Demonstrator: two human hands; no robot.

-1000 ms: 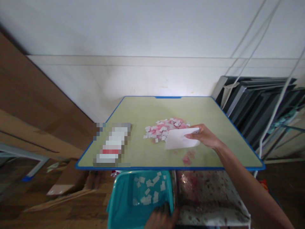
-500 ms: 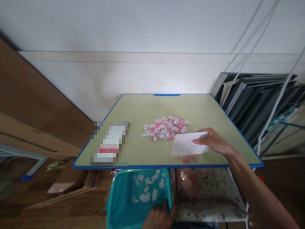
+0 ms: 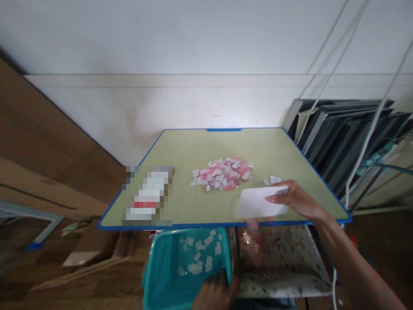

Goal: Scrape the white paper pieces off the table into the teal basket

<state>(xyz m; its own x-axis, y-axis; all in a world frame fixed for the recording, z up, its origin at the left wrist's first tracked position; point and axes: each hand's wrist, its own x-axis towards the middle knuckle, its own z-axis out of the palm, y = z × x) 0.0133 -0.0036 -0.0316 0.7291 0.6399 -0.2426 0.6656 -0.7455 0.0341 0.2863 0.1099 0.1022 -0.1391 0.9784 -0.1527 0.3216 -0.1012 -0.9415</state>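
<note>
My right hand (image 3: pixel 298 201) is closed around the end of a flat white scraper (image 3: pixel 260 203), low over the near right part of the table. Below its lower edge, at the blue table edge, are blurred pink bits (image 3: pixel 254 224). Just behind the scraper lie a few white pieces (image 3: pixel 274 179). A heap of small white squares and pink pieces (image 3: pixel 223 173) sits mid-table. My left hand (image 3: pixel 217 292) is at the near right rim of a teal basin (image 3: pixel 149 262), its fingers dark and partly hidden. Several white squares (image 3: pixel 197 267) lie inside the basin.
The table (image 3: pixel 180 146) has a blue edge and stands by a white wall. A pixelated block (image 3: pixel 146 193) covers something at its left. A speckled surface (image 3: pixel 280 267) with shiny reddish plastic is below the front edge. Dark panels (image 3: pixel 342 129) lean at the right; cardboard (image 3: pixel 58 163) stands left.
My right hand has drawn the scraper toward the near edge, and pink bits have moved to that edge. White pieces behind the scraper now show. My left hand stays at the basin.
</note>
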